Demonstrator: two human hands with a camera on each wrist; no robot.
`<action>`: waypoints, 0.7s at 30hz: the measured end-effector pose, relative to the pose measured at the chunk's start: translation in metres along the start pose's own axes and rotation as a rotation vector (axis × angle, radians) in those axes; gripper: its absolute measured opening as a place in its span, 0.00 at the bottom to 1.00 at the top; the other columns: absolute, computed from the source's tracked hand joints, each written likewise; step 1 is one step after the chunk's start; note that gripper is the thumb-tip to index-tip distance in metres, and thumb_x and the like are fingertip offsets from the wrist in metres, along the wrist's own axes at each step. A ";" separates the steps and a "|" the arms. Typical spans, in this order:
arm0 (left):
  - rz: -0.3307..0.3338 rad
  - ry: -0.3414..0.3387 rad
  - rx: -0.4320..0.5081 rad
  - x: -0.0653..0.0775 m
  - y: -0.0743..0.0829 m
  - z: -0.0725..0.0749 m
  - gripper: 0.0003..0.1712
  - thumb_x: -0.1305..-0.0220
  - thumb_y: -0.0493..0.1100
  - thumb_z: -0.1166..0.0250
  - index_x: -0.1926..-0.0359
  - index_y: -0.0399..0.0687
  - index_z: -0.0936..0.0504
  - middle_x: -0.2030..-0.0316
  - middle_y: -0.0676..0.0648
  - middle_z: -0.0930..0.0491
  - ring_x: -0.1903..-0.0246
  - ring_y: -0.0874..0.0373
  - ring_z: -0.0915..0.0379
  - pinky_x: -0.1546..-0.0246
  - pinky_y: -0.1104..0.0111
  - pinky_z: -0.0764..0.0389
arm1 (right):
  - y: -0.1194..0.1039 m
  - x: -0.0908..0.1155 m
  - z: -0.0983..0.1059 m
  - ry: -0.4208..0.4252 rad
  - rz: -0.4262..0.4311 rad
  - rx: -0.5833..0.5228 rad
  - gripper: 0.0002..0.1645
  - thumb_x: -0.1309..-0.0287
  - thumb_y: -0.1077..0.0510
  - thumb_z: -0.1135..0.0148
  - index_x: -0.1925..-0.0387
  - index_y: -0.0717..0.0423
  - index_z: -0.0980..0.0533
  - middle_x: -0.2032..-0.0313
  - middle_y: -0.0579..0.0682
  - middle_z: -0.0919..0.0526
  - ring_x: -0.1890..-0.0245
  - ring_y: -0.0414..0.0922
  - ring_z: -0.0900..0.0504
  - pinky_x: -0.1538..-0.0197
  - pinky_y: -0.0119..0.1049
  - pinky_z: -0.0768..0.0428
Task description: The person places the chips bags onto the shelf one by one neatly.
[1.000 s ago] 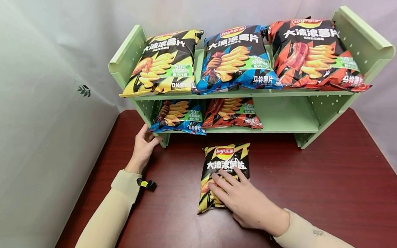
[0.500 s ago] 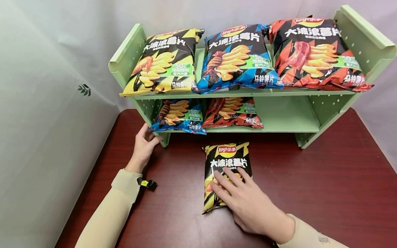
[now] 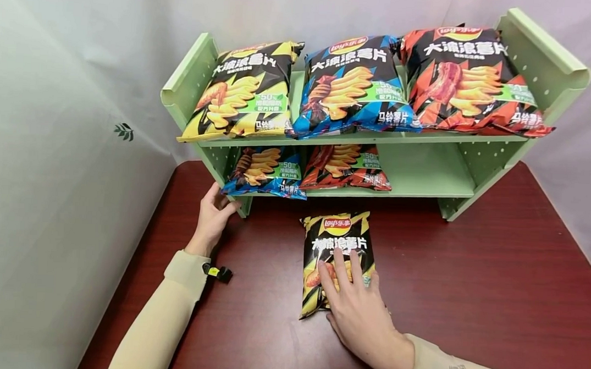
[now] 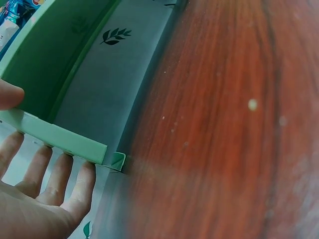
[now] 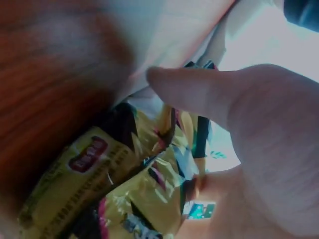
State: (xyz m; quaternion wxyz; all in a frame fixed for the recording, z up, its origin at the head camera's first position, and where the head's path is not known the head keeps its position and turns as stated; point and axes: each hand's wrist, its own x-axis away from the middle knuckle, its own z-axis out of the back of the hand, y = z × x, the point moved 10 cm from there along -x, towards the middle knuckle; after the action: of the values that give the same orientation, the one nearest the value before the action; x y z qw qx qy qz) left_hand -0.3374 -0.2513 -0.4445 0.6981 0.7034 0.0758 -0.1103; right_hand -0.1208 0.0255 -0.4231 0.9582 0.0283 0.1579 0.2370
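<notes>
A small yellow-and-black chip bag [image 3: 317, 262] lies face up on the table in front of the shelf rack. My right hand [image 3: 364, 314] rests over its lower right part, fingers straight and spread, covering some of the print. In the right wrist view the thumb [image 5: 199, 89] extends over the crinkled yellow chip bag [image 5: 144, 194]. At the green shelf rack's [image 3: 425, 168] left front leg, my left hand [image 3: 212, 219] grips the side panel. The left wrist view has four fingertips against one face of that green panel [image 4: 65, 142] and the thumb on the other.
Large yellow [image 3: 245, 94], blue [image 3: 354, 88] and red [image 3: 473, 82] chip bags fill the top shelf. Small blue [image 3: 268, 172] and red [image 3: 346, 167] bags sit on the lower shelf's left part. A pale curtain [image 3: 53, 168] borders the table [image 3: 509, 271].
The bag on the table has shifted slightly right and turned more upright. My right hand has turned so its fingers point further away from me. The left hand stays at the rack.
</notes>
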 end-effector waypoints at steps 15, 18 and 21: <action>-0.010 0.000 -0.009 0.000 -0.001 0.000 0.40 0.39 0.22 0.38 0.27 0.50 0.28 0.38 0.53 0.22 0.43 0.60 0.21 0.49 0.74 0.18 | -0.005 0.001 0.001 0.144 0.031 0.099 0.32 0.34 0.62 0.62 0.34 0.51 0.24 0.35 0.66 0.25 0.38 0.67 0.21 0.70 0.60 0.14; -0.011 0.008 -0.014 0.001 -0.002 0.001 0.40 0.39 0.22 0.38 0.27 0.50 0.28 0.38 0.54 0.22 0.43 0.60 0.21 0.50 0.74 0.18 | -0.005 0.002 0.004 0.171 0.047 0.111 0.32 0.33 0.64 0.64 0.34 0.51 0.24 0.35 0.65 0.24 0.39 0.66 0.20 0.70 0.59 0.14; -0.011 0.010 -0.020 0.001 -0.004 0.001 0.39 0.38 0.22 0.37 0.27 0.49 0.28 0.38 0.54 0.22 0.43 0.60 0.21 0.50 0.75 0.18 | -0.004 0.002 0.005 0.198 0.066 0.122 0.32 0.33 0.66 0.64 0.35 0.51 0.23 0.36 0.64 0.22 0.40 0.65 0.20 0.71 0.58 0.14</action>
State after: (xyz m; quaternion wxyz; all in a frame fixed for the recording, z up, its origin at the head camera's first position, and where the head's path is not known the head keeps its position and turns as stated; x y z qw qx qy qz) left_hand -0.3378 -0.2519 -0.4485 0.7042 0.6964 0.0843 -0.1096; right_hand -0.1152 0.0229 -0.4193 0.9261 0.0683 0.2648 0.2598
